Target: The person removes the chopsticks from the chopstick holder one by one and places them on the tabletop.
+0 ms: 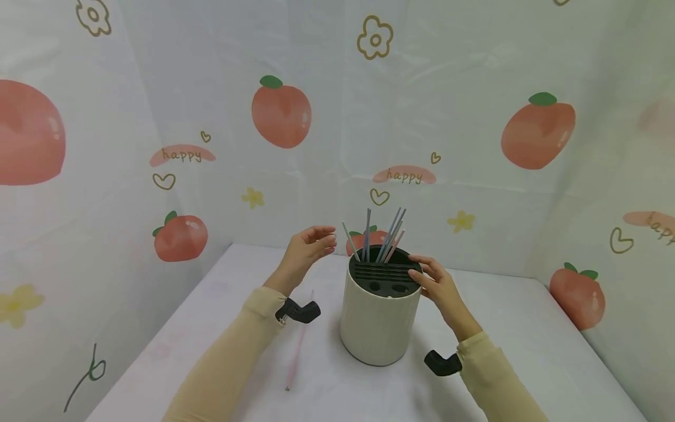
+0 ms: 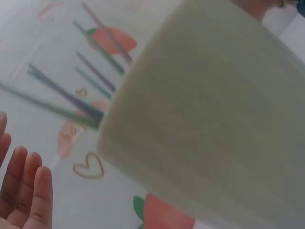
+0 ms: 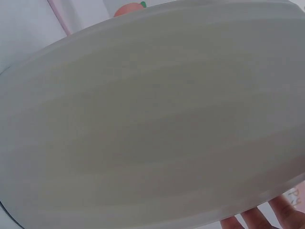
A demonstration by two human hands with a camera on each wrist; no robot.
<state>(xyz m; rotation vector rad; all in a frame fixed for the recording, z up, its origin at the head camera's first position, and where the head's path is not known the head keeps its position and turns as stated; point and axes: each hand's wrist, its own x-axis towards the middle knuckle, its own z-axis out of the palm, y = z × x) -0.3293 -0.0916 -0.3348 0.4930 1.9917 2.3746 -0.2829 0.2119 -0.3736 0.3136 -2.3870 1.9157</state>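
Note:
A cream cylindrical utensil holder with a black slotted and holed top insert stands upright on the table. Several thin coloured sticks lean out of its back opening; they fan out past the rim in the left wrist view. With thumb and fingers at the rim, my right hand holds the holder's right side. In the right wrist view the holder's pale wall fills most of the picture. My left hand is raised in the air left of the rim, holding nothing, its fingers loosely extended.
One thin pink stick lies on the white table, left of the holder and beside the left forearm. A pale curtain printed with fruit and hearts hangs behind the table and along both sides.

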